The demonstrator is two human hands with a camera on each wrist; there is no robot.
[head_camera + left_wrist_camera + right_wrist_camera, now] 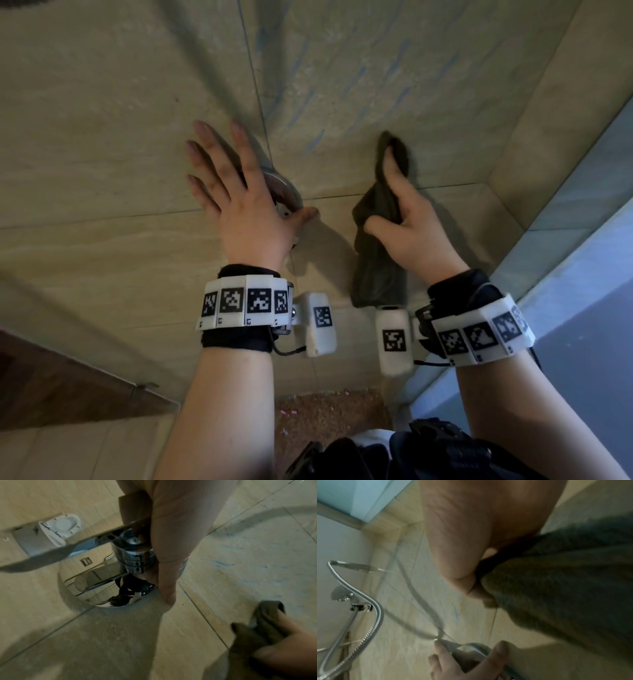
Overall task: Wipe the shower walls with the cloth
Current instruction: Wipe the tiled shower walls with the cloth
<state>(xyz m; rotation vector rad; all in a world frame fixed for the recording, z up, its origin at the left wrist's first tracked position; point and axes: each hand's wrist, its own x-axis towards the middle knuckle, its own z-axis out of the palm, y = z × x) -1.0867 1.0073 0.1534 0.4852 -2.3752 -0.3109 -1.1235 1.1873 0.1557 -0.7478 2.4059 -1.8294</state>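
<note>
hands at the shower wall: left on the mixer, right on the cloth

both hands are raised to the beige tiled shower wall (102, 144). left hand (239, 202) lies over the chrome mixer fitting (284, 195), with 4 fingers straight and spread and the thumb extended along the lower side of the fitting. in the left wrist view the thumb (164, 566) runs down beside the chrome valve body (137, 555), and the round chrome wall plate (96, 580) mirrors the room. right hand (407, 222) grips the dark olive cloth (380, 267), fingers curled into its upper folds and the thumb pinching the left side. the cloth is bunched lengthwise and sits against the wall tile to the right of the fitting, apart from the left hand; its lower end hangs toward the right wrist. faint blue streaks (363, 75) mark the tile above the cloth. in the right wrist view a metal shower hose (376, 612) loops from the handset holder (361, 607). each wrist carries a white band with black square markers (239, 301).
</note>
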